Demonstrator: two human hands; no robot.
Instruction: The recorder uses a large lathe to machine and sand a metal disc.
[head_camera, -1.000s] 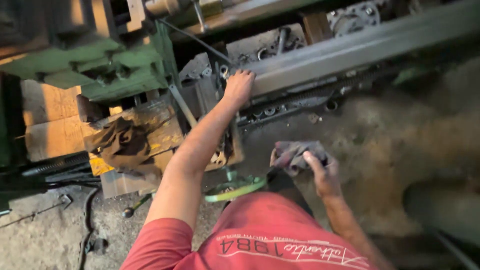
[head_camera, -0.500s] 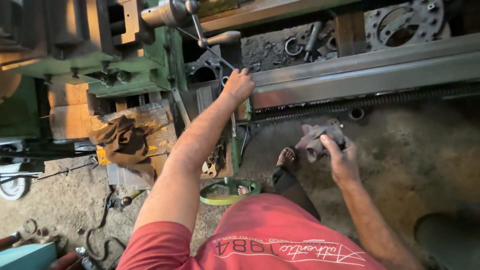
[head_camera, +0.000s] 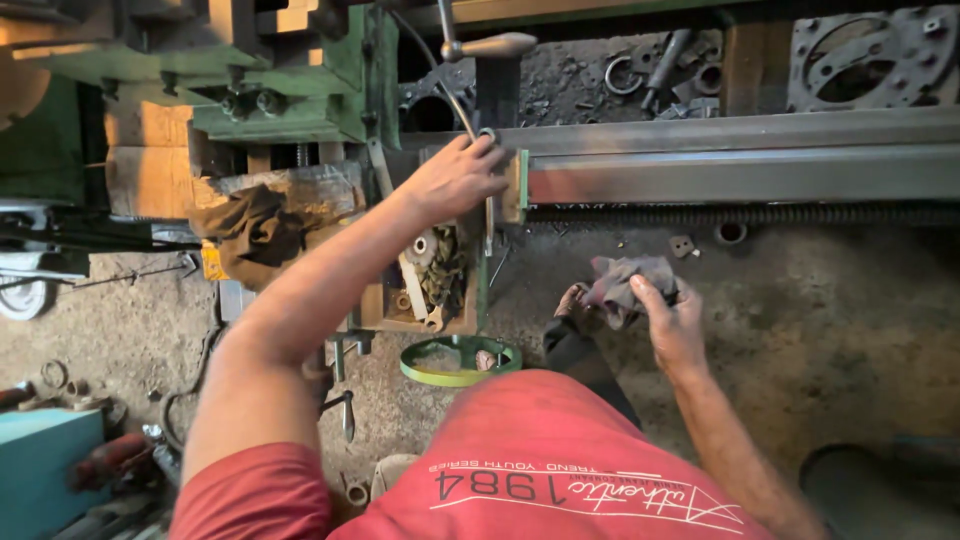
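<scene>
My left hand (head_camera: 455, 178) reaches forward and curls its fingers over a green-edged bracket (head_camera: 515, 185) at the left end of a long steel rail (head_camera: 740, 170) of a big machine. A thin curved rod runs past the fingers. My right hand (head_camera: 675, 325) is lower, over the dirty floor, and holds a crumpled grey rag (head_camera: 622, 280). A foot in a sandal (head_camera: 570, 300) shows just left of the rag.
A green machine body (head_camera: 290, 110) fills the upper left, with a brown cloth (head_camera: 250, 230) draped below it. A wooden tray of tools (head_camera: 425, 290) sits under my left forearm. On the floor lie a green ring (head_camera: 455, 365) and a teal box (head_camera: 40, 465).
My left hand has stayed on the bracket. My right hand has raised the rag a little toward the rail. The view has shifted, and more of the machine's upper part shows.
</scene>
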